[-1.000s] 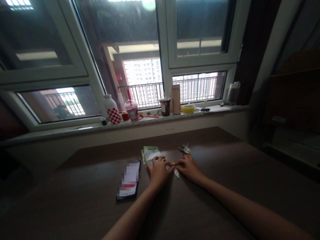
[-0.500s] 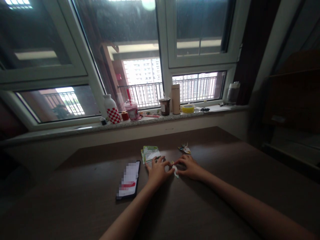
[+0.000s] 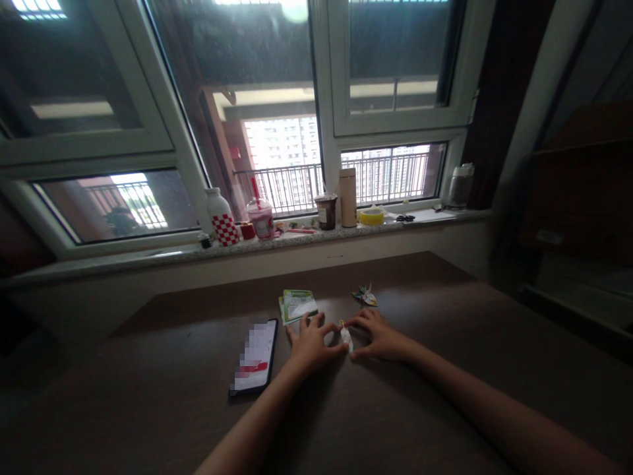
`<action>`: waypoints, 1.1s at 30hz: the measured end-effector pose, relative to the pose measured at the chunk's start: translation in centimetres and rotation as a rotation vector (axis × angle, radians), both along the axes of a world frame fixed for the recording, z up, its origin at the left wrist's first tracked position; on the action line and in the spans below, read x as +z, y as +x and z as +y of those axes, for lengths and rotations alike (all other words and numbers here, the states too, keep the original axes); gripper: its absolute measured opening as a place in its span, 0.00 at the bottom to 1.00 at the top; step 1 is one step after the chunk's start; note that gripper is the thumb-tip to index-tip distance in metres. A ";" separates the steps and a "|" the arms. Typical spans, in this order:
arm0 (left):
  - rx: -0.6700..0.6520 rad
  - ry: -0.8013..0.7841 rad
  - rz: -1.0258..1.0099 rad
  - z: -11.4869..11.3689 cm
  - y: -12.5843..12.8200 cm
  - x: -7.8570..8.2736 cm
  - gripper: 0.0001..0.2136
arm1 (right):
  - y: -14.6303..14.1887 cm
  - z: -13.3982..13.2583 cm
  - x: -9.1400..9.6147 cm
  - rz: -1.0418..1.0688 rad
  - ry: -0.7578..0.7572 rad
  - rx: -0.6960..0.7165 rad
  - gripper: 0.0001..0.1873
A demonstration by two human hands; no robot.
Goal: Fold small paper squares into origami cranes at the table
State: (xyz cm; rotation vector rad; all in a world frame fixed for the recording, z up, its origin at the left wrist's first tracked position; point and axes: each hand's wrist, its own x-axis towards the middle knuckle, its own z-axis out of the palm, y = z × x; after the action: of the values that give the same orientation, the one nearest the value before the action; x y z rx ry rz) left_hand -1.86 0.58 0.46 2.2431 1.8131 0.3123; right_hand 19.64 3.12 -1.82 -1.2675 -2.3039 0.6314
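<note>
A small white piece of folded paper [image 3: 347,338] with a coloured tip lies between my two hands on the brown table. My left hand [image 3: 312,343] grips its left side with thumb and forefinger. From the right, my right hand [image 3: 380,335] pinches it too, forefinger near the top and thumb at the lower end. Green-and-white paper packets [image 3: 299,305] lie just beyond my left fingers. Beyond my right hand sits a small cluster of folded paper pieces [image 3: 366,295]. A phone [image 3: 254,357] with a lit, blurred screen rests left of my left hand.
The brown table [image 3: 163,343] reaches toward the window wall. On the stone windowsill [image 3: 291,239] stand a red-checked bottle [image 3: 223,218], a pink drink cup [image 3: 260,218], a dark drink cup [image 3: 326,212], a tan flask [image 3: 348,198] and a yellow tape roll [image 3: 372,216]. Cardboard boxes [image 3: 583,198] are at right.
My right thumb has shifted down toward the paper's lower end, and the fingers of both hands are a little wider apart. More of the white paper shows between them.
</note>
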 end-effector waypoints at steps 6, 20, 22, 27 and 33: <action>-0.020 0.021 -0.009 0.0 -0.3 -0.1 0.19 | 0.3 0.6 -0.8 0.096 0.066 0.042 0.18; -0.054 0.123 -0.088 0.3 -0.5 -0.6 0.17 | -0.6 0.1 -0.5 0.123 0.424 0.124 0.04; -0.070 0.156 -0.104 0.3 -0.4 -0.5 0.16 | -0.6 0.0 -0.3 0.111 0.418 0.109 0.04; -0.090 0.183 -0.122 0.4 -0.4 -0.4 0.11 | -0.7 -0.3 -0.3 0.106 0.389 0.050 0.05; -0.098 0.176 -0.093 0.8 -0.4 -0.5 0.08 | -1.1 -0.1 -0.3 0.097 0.265 -0.040 0.05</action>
State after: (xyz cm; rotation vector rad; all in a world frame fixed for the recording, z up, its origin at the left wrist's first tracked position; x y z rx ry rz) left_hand -2.27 1.39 -0.05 2.3808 1.6819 0.5681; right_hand 18.54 2.99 -2.16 -1.1292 -2.1911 0.3508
